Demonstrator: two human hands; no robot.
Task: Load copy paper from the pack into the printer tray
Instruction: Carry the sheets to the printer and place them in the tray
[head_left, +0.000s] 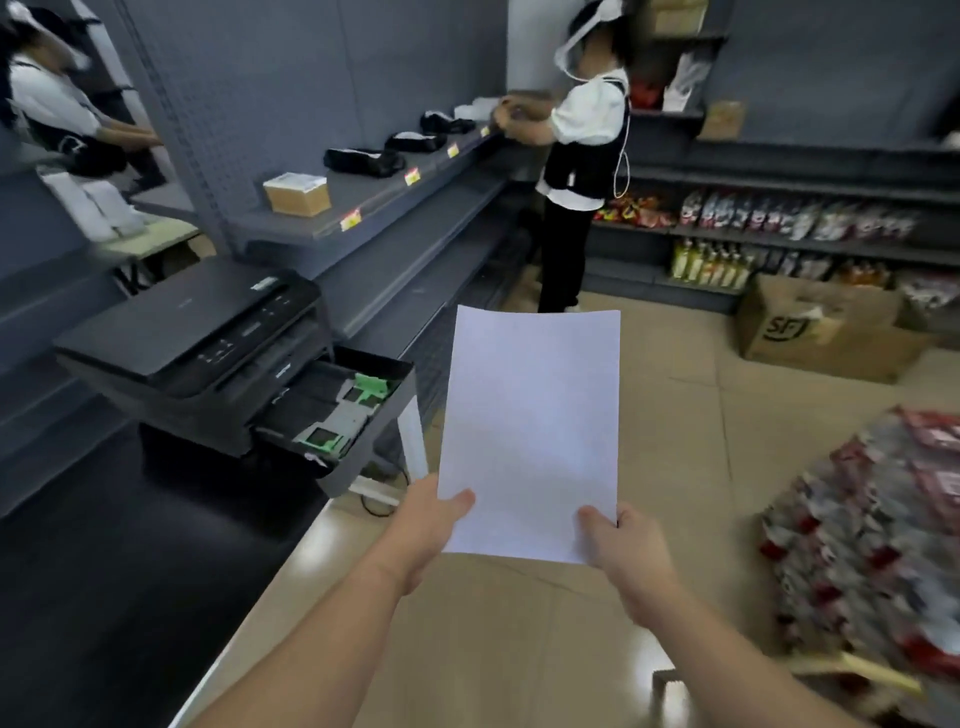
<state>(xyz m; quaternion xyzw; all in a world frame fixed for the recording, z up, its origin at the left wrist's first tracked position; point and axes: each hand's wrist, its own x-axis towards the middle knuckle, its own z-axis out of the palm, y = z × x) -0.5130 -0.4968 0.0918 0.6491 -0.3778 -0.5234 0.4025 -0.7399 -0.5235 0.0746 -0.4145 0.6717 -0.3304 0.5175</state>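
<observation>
I hold a stack of white copy paper (530, 426) upright in front of me, over the floor. My left hand (426, 525) grips its lower left corner and my right hand (623, 545) grips its lower right corner. To the left stands a black printer (192, 338) on a dark counter. Its paper tray (332, 410) is pulled out toward me, with green guides showing inside and no paper visible in it. The paper is to the right of the tray, apart from it. No paper pack is in view.
A person in a white shirt (582, 156) stands at the grey shelves (395, 171) behind the paper. A second person (57, 109) is at far left. An open cardboard box (821, 332) sits on the floor at right, wrapped goods (872, 525) nearer right.
</observation>
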